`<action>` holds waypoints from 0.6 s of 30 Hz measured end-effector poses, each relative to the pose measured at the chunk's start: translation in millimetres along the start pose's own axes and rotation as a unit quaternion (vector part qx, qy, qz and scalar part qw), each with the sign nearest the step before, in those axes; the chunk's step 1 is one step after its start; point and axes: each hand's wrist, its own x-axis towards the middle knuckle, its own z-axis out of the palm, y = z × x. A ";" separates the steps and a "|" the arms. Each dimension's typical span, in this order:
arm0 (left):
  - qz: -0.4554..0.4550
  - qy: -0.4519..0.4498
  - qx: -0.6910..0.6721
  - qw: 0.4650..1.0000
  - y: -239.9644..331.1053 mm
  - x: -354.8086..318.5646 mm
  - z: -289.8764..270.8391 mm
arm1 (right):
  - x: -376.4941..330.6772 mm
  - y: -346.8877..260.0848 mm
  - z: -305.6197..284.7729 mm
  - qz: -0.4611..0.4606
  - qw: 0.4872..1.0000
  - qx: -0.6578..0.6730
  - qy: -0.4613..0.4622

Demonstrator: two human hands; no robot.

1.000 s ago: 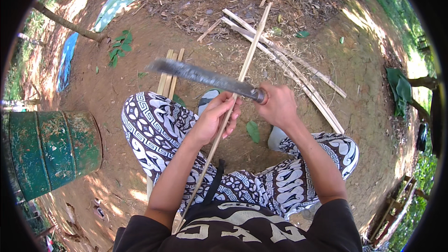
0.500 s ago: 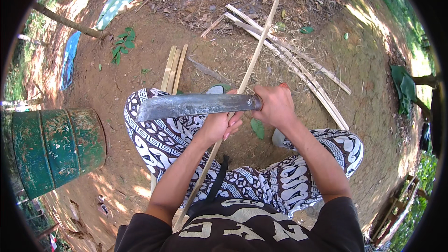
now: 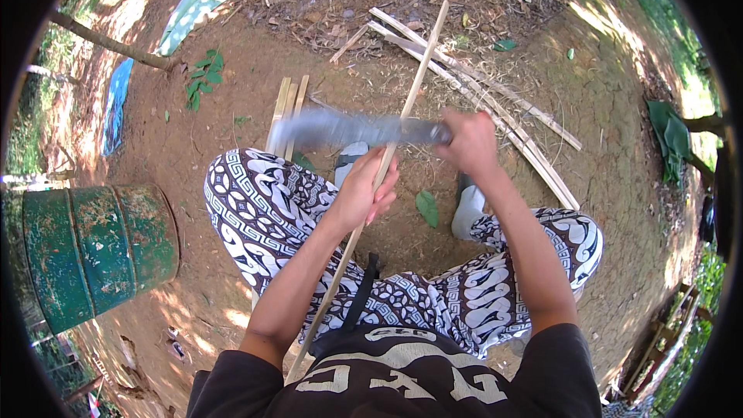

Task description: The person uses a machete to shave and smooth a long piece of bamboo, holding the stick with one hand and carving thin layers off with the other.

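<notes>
The left hand is wrapped around a long thin bamboo strip, fingers curled over it about halfway along, so that the strip runs from near the person's waist up and away over the bare dirt ground. The right hand is clenched tight on the handle of a broad machete, whose motion-blurred blade stretches leftward and crosses the strip just above the left hand. Under both hands lie the person's knees in black-and-white patterned trousers. Beyond the blade, a loose bundle of split bamboo lengths lies slanting on the ground, and a few shorter flat slats lie side by side to the left. A green, rusted metal drum lies on its side well apart at the left edge.
</notes>
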 end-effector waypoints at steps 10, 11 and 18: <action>0.024 0.009 0.056 0.998 0.6 0.6 1.3 | 26.0 47.9 -34.1 0.323 0.937 0.111 0.074; 0.029 0.019 0.077 0.996 2.2 3.1 0.5 | 22.9 38.1 -36.7 0.309 0.941 0.121 0.071; 0.046 0.077 0.086 0.992 17.0 -0.7 2.1 | -0.8 -11.0 -40.5 0.212 0.961 0.176 0.006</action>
